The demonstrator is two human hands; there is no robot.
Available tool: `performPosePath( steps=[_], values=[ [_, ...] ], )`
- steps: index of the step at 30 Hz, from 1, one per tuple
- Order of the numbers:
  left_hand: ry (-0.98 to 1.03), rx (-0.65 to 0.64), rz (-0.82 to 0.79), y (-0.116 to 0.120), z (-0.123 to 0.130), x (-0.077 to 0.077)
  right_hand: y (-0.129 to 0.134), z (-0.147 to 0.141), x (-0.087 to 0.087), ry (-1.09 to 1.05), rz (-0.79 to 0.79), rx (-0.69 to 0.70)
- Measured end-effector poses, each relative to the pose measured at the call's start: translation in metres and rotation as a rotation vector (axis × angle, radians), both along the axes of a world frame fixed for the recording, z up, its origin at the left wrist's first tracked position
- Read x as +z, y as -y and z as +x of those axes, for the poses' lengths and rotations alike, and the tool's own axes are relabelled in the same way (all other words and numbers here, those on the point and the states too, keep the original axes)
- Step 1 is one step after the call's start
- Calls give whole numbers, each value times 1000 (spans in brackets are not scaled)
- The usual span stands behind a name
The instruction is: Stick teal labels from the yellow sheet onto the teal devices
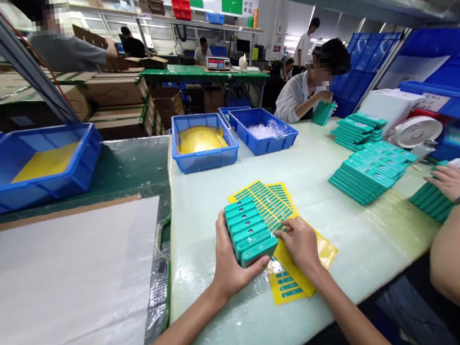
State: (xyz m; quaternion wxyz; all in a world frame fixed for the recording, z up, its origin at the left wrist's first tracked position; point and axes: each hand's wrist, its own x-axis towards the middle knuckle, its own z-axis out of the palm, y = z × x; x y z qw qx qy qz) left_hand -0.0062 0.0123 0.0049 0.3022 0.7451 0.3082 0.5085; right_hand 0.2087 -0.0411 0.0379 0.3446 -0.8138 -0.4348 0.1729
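My left hand (234, 263) is wrapped round a row of several green plastic cases (250, 231), held tilted above the table with their narrow ends facing up. Small dark openings show in the ends of the farther ones. My right hand (302, 244) is pinched beside the nearest case, over the sticker sheets. Whatever its fingertips hold is too small to make out. Under both hands, yellow sticker sheets (264, 204) with rows of green strips lie overlapping on the pale table mat (213, 318).
Stacks of green cases (373, 170) stand at the right, near a white fan (416, 130). A co-worker's hand (459, 182) rests on more cases. Blue bins (206, 161) line the back, and another person (300, 95) handles cases across the table. A white sheet (64, 291) covers the left.
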Motion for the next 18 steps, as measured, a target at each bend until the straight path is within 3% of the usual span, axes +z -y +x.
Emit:
performPosePath(
  steps=[3,6,10,13,15,18],
  values=[
    [3,-1,-2,0,-1,-2,2,10,6,-217,91,22],
    [13,-20,-11,0,-1,-4,6,17,27,-400,138,58],
    [32,-64,-50,2,-1,-5,11,11,81,-574,290,-31],
    [48,-83,-69,3,1,-3,10,-12,122,-521,427,-33],
    [56,-86,-74,4,3,-1,6,-31,140,-515,397,70],
    [61,-80,-89,6,5,3,0,-51,149,-576,254,203]
  ],
)
